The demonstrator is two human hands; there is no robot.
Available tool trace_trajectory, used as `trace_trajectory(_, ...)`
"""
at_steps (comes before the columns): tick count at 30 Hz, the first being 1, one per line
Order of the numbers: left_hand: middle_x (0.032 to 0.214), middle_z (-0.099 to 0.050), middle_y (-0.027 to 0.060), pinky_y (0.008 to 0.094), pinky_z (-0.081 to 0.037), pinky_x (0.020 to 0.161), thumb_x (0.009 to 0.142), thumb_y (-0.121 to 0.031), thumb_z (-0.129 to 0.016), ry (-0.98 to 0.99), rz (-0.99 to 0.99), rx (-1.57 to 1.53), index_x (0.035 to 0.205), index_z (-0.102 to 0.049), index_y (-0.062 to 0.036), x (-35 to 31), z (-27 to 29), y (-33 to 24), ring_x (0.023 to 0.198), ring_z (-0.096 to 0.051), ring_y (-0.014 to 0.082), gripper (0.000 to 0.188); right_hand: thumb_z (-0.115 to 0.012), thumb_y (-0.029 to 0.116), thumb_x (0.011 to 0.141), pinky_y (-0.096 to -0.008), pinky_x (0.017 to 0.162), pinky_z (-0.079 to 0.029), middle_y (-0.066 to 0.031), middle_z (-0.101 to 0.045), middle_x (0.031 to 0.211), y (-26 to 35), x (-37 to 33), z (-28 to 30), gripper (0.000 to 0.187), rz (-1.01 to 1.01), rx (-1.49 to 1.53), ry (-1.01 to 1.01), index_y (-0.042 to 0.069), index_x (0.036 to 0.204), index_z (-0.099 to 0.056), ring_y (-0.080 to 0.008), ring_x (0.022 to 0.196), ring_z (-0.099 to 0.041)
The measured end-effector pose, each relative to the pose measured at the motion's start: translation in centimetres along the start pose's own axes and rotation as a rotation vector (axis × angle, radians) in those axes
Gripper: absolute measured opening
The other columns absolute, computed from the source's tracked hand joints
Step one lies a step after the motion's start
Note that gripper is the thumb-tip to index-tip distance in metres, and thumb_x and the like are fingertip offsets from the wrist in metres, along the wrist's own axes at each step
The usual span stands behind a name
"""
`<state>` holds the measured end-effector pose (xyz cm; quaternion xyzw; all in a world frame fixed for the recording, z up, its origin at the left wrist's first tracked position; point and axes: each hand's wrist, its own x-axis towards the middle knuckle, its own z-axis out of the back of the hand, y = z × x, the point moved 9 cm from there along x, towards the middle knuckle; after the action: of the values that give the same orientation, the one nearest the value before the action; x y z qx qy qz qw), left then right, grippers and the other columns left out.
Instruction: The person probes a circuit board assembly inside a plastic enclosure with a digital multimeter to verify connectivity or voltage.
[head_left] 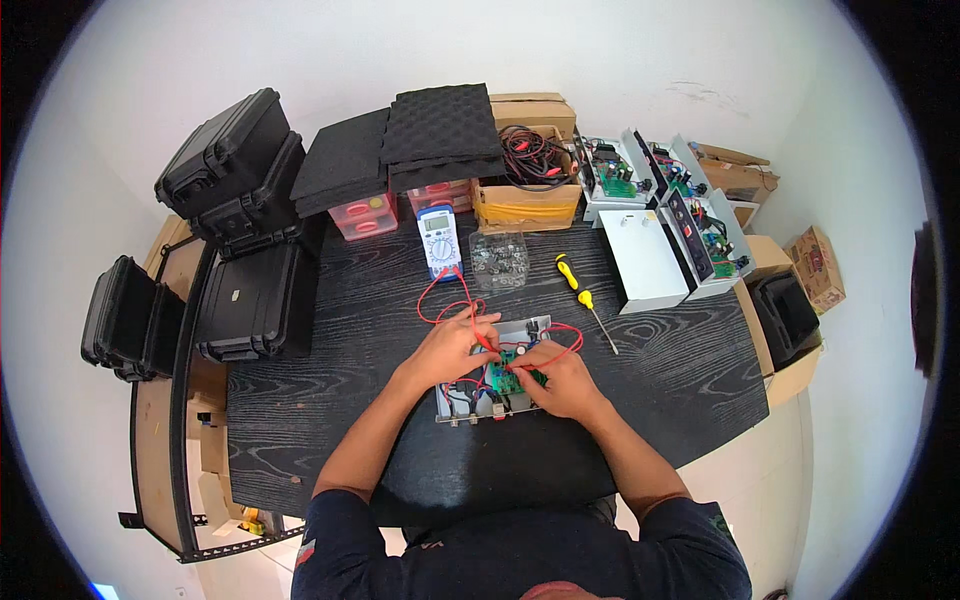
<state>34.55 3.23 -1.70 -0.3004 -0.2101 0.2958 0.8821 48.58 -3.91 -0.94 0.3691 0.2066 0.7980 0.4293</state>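
Observation:
An opened grey metal case (528,328) with a green circuit board (497,377) and wiring inside lies in front of me on the dark table. My left hand (455,348) is closed on a red test probe (484,341) over the board's far left side. My right hand (562,382) pinches a second red probe, its tip low over the middle of the board; whether it touches I cannot tell. Red leads (572,335) run from the probes toward a blue and white multimeter (441,245), which lies beyond my left hand.
A yellow and black screwdriver (575,284) lies right of a clear tray of small parts (499,262). Opened metal cases with boards (615,172) stand at the far right, near a white metal cover (645,262). Black hard cases (255,300), foam sheets (440,125) and a cable box (527,208) line the left and back.

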Motion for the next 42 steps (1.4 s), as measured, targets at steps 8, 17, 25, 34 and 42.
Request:
trace_trajectory(8,0.11,-0.076,0.012,0.054,-0.034,0.126,0.087,-0.014,-0.079,0.018,-0.025,-0.001,0.096,-0.07,-0.0058,0.07,-0.14,-0.01,0.134,-0.062,0.0322,0.015,-0.075,0.011,0.089,-0.043,0.08,-0.056,-0.011,-0.072,0.095,-0.23,-0.16,-0.09,0.015,-0.007,-0.019,0.009,0.007,0.103,-0.074,-0.0322,0.092,-0.069)
trace_trajectory(17,0.11,-0.075,0.0124,0.0548,-0.036,0.124,0.087,-0.017,-0.08,0.01,-0.029,-0.001,0.096,-0.067,-0.0056,0.04,-0.12,-0.03,0.132,-0.063,0.0329,0.019,-0.076,0.012,0.089,-0.043,0.078,-0.056,-0.0112,-0.072,0.095,-0.04,-0.12,-0.06,0.014,0.001,-0.021,-0.002,0.007,0.102,-0.075,-0.0321,0.09,-0.068)
trace_trajectory(25,0.109,-0.077,0.0103,0.0543,-0.044,0.117,0.085,-0.017,-0.083,-0.002,-0.044,0.032,0.094,-0.069,-0.0074,0.09,-0.07,0.21,0.131,-0.064,0.0334,0.019,-0.076,0.011,0.089,-0.043,0.077,-0.055,-0.0113,-0.072,0.093,-0.01,0.08,-0.03,0.013,-0.015,-0.023,0.008,0.007,0.101,-0.075,-0.032,0.088,-0.068)
trace_trajectory(34,0.107,-0.075,0.0126,0.0498,-0.048,0.111,0.085,-0.017,-0.081,0.001,-0.028,0.018,0.093,-0.068,-0.0065,0.1,-0.14,0.03,0.129,-0.065,0.0335,0.019,-0.075,0.01,0.089,-0.043,0.079,-0.056,-0.0123,-0.073,0.096,-0.47,-0.24,-0.11,0.014,-0.036,0.023,0.006,0.005,0.103,-0.076,-0.0328,0.09,-0.07)
trace_trajectory(42,0.109,-0.075,0.0105,0.0496,-0.048,0.11,0.086,-0.019,-0.082,0.015,0.003,0.016,0.093,-0.068,-0.0074,0.05,-0.18,0.32,0.129,-0.065,0.0335,0.02,-0.074,0.005,0.091,-0.0413,0.075,-0.056,-0.0118,-0.074,0.091,-0.15,0.02,0.08,0.013,-0.007,0.035,-0.013,0.004,0.103,-0.077,-0.032,0.085,-0.07)
